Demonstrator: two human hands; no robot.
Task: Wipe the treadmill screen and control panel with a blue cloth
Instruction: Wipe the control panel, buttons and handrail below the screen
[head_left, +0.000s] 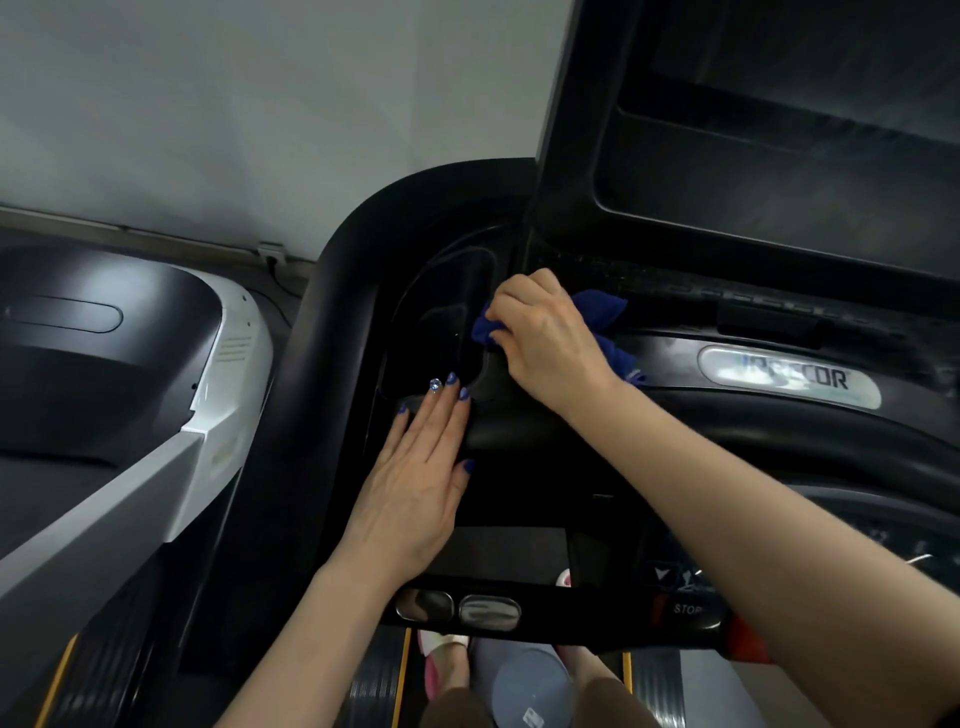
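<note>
Held the blue cloth bunched in the right hand, left of the Precor badge (below the dark screen). Rested the left hand flat, fingers straight, lower left.

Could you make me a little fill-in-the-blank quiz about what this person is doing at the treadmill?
1. The right hand grips a cloth coloured ____.
2. The left hand lies ____ on the console, holding nothing.
3. The button near the right forearm reads ____.

Missing words: blue; flat; STOP
</note>
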